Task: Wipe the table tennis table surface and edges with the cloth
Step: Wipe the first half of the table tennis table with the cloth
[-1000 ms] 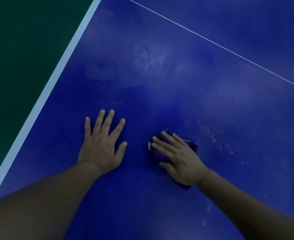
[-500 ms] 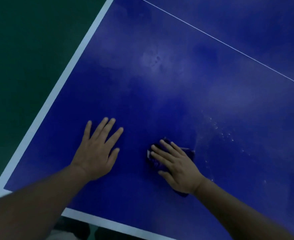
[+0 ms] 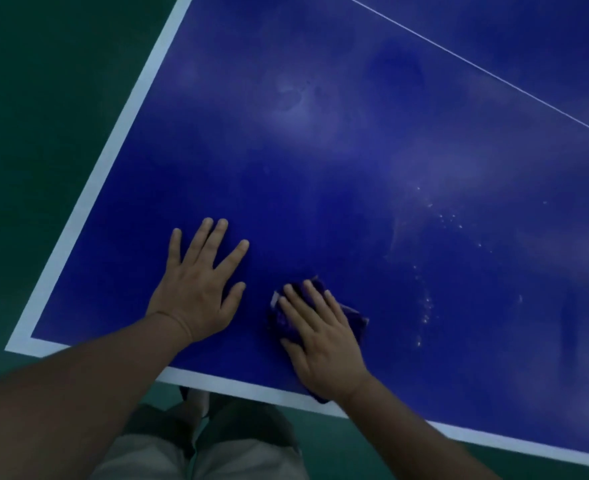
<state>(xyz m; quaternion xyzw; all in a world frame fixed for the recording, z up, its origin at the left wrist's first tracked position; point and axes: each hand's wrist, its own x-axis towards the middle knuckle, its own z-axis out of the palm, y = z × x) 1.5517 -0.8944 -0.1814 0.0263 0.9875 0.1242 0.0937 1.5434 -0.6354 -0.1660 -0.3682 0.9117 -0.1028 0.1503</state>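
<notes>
Because the cloth is soft and light, I press it flat under my right hand, fingers straight, near the desk's white edge. My left hand rests wide, holding nothing.

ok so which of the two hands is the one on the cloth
The right hand. It presses flat on the dark blue cloth near the table's front edge. The left hand rests spread on bare table beside it, touching no cloth.
</notes>
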